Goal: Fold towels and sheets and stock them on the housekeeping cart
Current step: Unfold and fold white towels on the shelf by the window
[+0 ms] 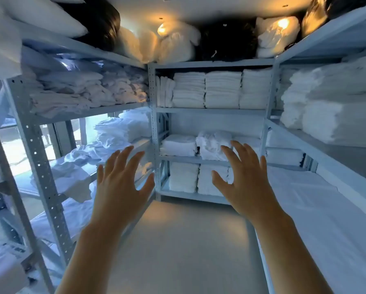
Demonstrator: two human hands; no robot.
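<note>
I stand in a linen store room. My left hand (122,185) and my right hand (244,183) are raised in front of me, fingers spread, palms facing away, and both hold nothing. Beyond them the back rack (211,110) carries neat stacks of folded white towels (222,90) on its upper shelf. Smaller folded towels (215,145) lie on its middle shelf, and more folded towels (184,177) on its lowest shelf. Flat white sheets (330,211) lie on the low right shelf. No housekeeping cart is in view.
Grey metal racks line the left (37,145), back and right walls. Loosely piled white linen (78,94) fills the left shelves. Pillows (50,15) and dark bags (226,41) sit on top. A narrow strip of bare grey floor (184,247) runs between the racks.
</note>
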